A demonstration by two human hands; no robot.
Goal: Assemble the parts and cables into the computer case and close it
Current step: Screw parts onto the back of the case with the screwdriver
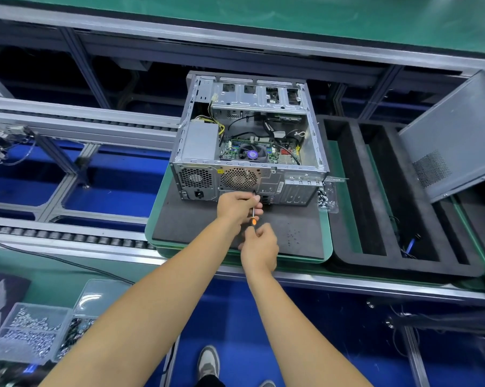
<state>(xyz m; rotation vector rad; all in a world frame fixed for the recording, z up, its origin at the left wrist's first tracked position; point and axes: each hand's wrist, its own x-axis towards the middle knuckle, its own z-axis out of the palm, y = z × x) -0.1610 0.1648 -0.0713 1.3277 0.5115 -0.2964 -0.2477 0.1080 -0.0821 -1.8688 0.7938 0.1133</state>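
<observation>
Plainly, the left hand (237, 203) pinched the screwdriver (254, 216) shaft at the case (249, 174) rear; the right hand (259, 251) gripped its handle; a tilted tip could slip, stripping the screw.

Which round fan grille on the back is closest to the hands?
The right grille, coppery behind its holes, directly above the left hand. The left grille looks darker and sits farther away.

Computer case (315, 141) silver-grey, honeycomb fan grilles; screwdriver (254, 220) handle orange; foam mat (196, 222) dark grey; tray rim (329, 236) green.
</observation>
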